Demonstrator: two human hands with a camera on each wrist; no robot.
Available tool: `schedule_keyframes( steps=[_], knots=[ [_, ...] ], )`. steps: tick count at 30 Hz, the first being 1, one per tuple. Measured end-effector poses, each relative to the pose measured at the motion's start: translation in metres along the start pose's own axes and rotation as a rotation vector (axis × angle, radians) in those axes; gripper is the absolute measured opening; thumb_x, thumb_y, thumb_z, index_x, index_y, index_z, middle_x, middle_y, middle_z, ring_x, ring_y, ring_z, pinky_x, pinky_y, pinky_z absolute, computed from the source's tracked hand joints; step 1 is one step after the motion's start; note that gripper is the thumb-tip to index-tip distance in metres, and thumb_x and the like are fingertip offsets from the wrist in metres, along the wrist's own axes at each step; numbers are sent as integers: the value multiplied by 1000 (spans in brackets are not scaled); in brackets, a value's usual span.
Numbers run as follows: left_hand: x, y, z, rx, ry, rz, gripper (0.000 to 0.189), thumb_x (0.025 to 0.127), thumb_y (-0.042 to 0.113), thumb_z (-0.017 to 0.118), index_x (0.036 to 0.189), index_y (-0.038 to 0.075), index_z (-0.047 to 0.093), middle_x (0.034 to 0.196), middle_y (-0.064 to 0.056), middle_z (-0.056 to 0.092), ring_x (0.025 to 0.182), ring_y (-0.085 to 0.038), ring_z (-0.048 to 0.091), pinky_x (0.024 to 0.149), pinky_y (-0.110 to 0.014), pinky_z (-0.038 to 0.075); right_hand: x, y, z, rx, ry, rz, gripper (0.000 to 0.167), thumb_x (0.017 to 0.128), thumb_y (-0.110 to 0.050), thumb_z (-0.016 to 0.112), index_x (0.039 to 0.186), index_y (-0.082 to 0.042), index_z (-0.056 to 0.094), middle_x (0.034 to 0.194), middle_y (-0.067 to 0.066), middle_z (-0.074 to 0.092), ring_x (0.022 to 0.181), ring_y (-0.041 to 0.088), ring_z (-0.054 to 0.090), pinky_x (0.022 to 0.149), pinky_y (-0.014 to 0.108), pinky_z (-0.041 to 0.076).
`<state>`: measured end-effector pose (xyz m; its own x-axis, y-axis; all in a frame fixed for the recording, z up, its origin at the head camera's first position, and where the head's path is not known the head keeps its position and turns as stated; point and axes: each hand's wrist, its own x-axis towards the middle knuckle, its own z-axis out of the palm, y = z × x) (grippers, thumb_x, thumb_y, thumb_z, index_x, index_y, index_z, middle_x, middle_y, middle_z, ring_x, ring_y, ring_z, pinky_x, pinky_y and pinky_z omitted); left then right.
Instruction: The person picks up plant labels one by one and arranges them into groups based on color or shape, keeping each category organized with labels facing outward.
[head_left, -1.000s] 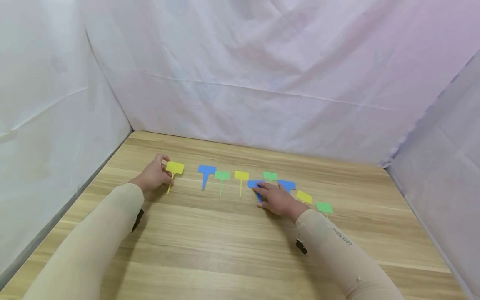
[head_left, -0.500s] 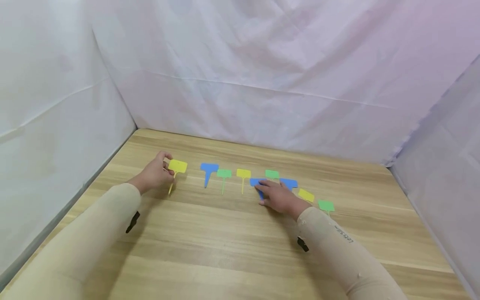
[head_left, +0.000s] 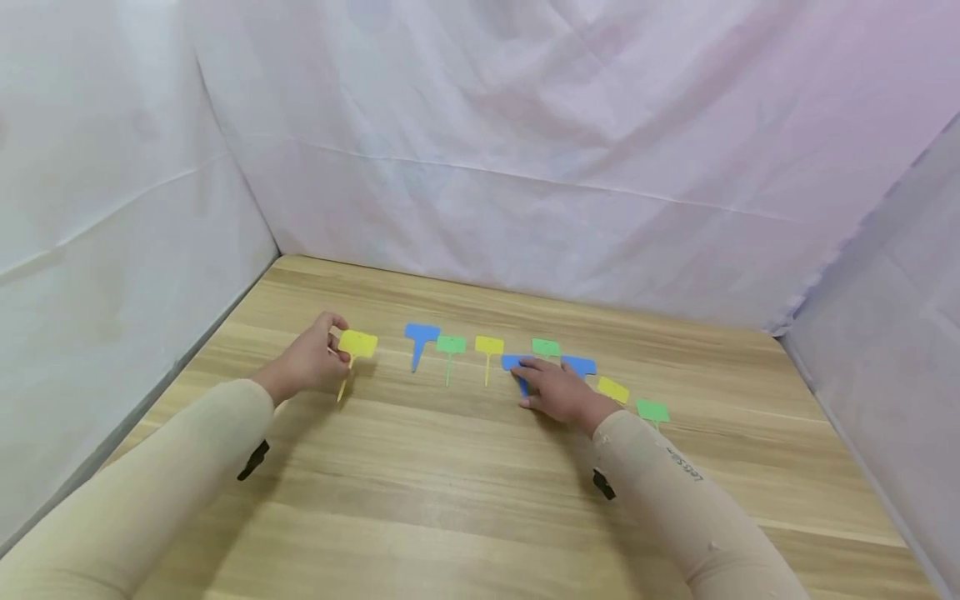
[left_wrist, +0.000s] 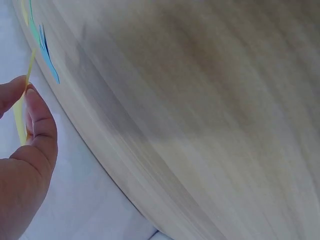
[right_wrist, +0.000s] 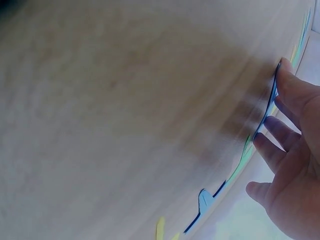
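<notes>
Hands and plant tags on a wood-grain desk (head_left: 442,500), head view; 12 o'clock points away from the person. The left hand (head_left: 307,362) pinches a yellow T-shaped plant tag (head_left: 358,343) between thumb and fingers, closed to the tag's thickness; the blade lies toward the hand's 2 o'clock, the stem aimed near 7. The right hand (head_left: 557,392) rests with fingers loosely spread on a blue T-shaped plant tag (head_left: 516,362), its head at the hand's 10 o'clock; no firm grip is evident. At the left hand's 3 o'clock lies a second blue tag (head_left: 422,332), followed by a green tag (head_left: 452,344) and a second yellow tag (head_left: 490,344). Around the right hand: a second green tag (head_left: 546,347) at 12, a third blue tag (head_left: 581,365) at 1, a third yellow tag (head_left: 613,389) and a third green tag (head_left: 652,410) near 3.

Likely faults: the narrow pinch may let the held tag swivel or slip; a sideways sweep of the right hand could displace its close neighbours.

Comparison of views: the left wrist view alone shows thumb and finger meeting on the edge-on tag; the right wrist view alone shows the palm side and fingertips at the blue tag's edge. Whether the held stem touches the desk cannot be told.
</notes>
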<state>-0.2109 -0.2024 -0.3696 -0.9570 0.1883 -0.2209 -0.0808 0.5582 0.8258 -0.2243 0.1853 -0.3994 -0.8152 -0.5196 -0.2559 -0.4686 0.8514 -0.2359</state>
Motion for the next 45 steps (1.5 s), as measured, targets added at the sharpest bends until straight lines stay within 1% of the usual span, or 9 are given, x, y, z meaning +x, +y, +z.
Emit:
schedule_keyframes(
  steps=[4, 8, 13, 19, 26, 31, 35, 43, 45],
  knots=[
    [-6, -3, 3, -18, -22, -14, 73, 76, -11, 68, 134, -5, 23, 100, -17, 44, 90, -24, 55, 72, -26, 52, 1, 1, 0, -5, -4, 4, 59, 96, -31, 59, 148, -13, 39, 155, 14, 29, 143, 32, 26, 110, 67, 13],
    [-10, -8, 7, -40, -40, -7, 72, 76, -12, 69, 132, -5, 24, 99, -17, 43, 90, -24, 55, 73, -26, 51, 2, 2, 0, -13, -6, 5, 59, 96, -30, 60, 148, -13, 39, 155, 14, 30, 142, 32, 27, 110, 67, 14],
    [-15, -14, 12, -28, -47, -6, 70, 77, -12, 69, 132, -6, 25, 97, -16, 44, 90, -24, 57, 74, -26, 51, 1, 1, 1, -6, -10, 7, 60, 96, -31, 60, 149, -13, 38, 155, 13, 29, 143, 32, 27, 110, 67, 13],
    [-20, -18, 17, -23, -47, -1, 70, 74, -13, 70, 129, -9, 27, 94, -16, 46, 85, -22, 55, 71, -27, 51, 1, 0, 0, 2, -5, -2, 59, 96, -29, 60, 148, -12, 39, 155, 14, 30, 142, 32, 27, 109, 67, 14],
    [-23, -22, 22, 42, -52, -13, 72, 71, -11, 75, 127, -9, 30, 93, -16, 47, 84, -23, 55, 69, -29, 49, -1, 0, 0, 4, -1, 4, 58, 96, -28, 60, 148, -11, 40, 154, 15, 30, 142, 33, 27, 109, 67, 14],
    [-26, -26, 24, 92, -48, -20, 72, 72, -8, 77, 126, -7, 31, 91, -15, 50, 84, -23, 56, 70, -30, 47, -1, -1, 0, 6, 1, 0, 58, 96, -29, 60, 148, -11, 39, 154, 15, 30, 142, 33, 28, 109, 67, 15],
    [-28, -27, 24, 109, -34, -18, 71, 71, -9, 77, 126, -7, 31, 91, -16, 51, 83, -23, 56, 69, -31, 47, 0, -2, 0, 4, -3, 3, 59, 96, -29, 60, 148, -12, 39, 155, 14, 30, 142, 33, 28, 109, 67, 15],
    [-34, -24, 25, 138, -18, -21, 72, 72, -10, 76, 128, -9, 30, 98, -20, 45, 91, -27, 58, 73, -34, 49, 5, -1, 1, -6, -12, 14, 59, 96, -30, 59, 148, -14, 39, 155, 13, 29, 143, 30, 26, 110, 66, 14],
    [-36, -24, 26, 136, -16, -16, 71, 72, -10, 76, 128, -9, 30, 96, -18, 46, 88, -27, 57, 72, -34, 48, 6, -2, 1, -4, -11, 16, 59, 96, -30, 60, 149, -14, 38, 156, 12, 29, 144, 30, 25, 110, 66, 14]
  ],
)
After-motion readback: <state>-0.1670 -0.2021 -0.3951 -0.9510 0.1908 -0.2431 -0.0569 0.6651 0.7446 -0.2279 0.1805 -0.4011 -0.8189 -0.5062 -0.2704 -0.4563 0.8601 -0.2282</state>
